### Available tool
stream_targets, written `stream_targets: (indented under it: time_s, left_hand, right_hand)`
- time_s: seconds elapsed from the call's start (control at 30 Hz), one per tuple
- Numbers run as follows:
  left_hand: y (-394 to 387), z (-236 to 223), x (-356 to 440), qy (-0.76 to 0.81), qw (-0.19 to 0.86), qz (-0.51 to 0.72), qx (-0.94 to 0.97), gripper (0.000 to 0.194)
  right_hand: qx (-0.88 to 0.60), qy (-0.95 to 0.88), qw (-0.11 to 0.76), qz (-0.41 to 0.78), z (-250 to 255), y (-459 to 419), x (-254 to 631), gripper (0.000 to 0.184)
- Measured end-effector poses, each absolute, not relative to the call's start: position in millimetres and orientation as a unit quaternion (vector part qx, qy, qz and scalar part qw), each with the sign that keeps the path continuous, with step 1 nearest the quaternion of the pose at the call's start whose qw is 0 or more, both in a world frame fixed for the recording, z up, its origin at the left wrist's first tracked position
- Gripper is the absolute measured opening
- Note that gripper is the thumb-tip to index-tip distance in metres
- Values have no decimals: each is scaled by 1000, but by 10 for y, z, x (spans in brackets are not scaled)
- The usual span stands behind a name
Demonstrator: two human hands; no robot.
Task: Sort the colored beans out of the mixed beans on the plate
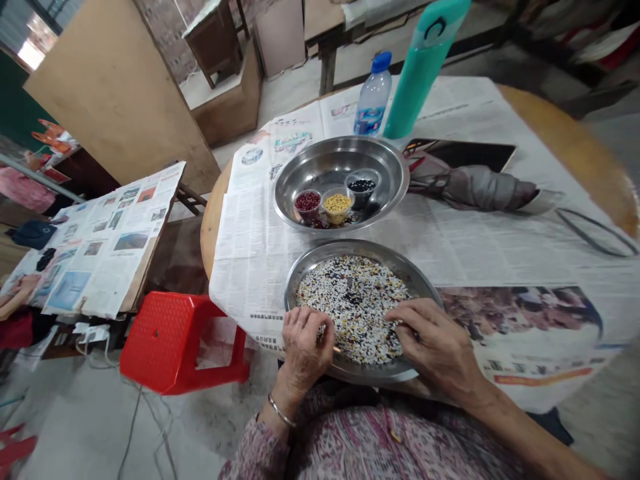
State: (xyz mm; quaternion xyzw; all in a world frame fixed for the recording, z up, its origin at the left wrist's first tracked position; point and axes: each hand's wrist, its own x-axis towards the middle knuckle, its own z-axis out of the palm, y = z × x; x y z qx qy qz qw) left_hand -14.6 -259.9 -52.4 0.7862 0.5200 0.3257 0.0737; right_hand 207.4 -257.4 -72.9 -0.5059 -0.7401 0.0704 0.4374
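Observation:
A shallow steel plate (423, 280) sits at the table's near edge, covered with a mix of white grains (385, 283), dark beans and yellow bits. My left hand (306, 340) is at its left rim, fingers curled and thumb against them; whatever they hold is hidden. Over the right side of the grains, my right hand (435, 340) has its thumb and forefinger drawn together, and anything between them is too small to name. Beyond the plate, a steel basin (320, 157) contains small clear cups of red beans (307, 202), yellow beans (337, 205) and black beans (361, 187).
Newspaper (250, 267) covers the round table. A water bottle (374, 97), a teal flask (423, 73) and a folded grey umbrella (480, 187) stand or lie behind and right. A red stool (160, 340) is at the left, near another newspaper-covered table (120, 233) with a person's arm.

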Motion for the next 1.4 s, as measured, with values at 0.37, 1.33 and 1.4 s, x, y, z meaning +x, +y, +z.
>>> stream_targets:
  time_s: [0.37,1.33,1.4]
  left_hand:
    - [-2657,-647,-197,482,87,430,758,9]
    - [-2537,-176,9,578,211,5,788,60]
    - [-2557,-156,46,549,259,27,794,46]
  right_hand:
    - [-484,-765,423,37,-759,-2557,2076,16]
    - [-467,-752,462,48,-687,-2548,2061,12]
    - [-465,-750,468,47,-683,-2545,2056,13]
